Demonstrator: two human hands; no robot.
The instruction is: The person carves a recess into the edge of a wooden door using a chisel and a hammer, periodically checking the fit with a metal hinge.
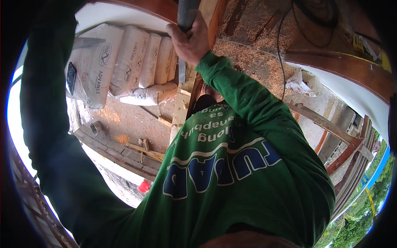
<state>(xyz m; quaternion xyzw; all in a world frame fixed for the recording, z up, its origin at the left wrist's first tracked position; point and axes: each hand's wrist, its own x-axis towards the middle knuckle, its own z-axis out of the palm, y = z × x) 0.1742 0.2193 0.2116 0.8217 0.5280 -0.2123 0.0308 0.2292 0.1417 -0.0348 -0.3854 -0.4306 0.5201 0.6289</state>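
My right hand (191, 40) is closed around a chisel-like tool (188, 14) with a thick dark grey shaft. A narrow flat grey strip, apparently its blade, shows below my fist beside a wooden beam (180, 109). The tool's upper end runs out of the picture, and I cannot make out its exact kind. My left arm in a green sleeve (47, 95) reaches up along the left side. Its hand lies past the upper edge, out of sight.
Several white sacks (129, 60) lean at the left, with a dark flat device (71, 77) on one. Wood shavings (264, 39) litter the floor. A black cable (280, 53) hangs down at the upper right. Stacked boards (353, 161) stand on the right. Something red (144, 187) lies lower left.
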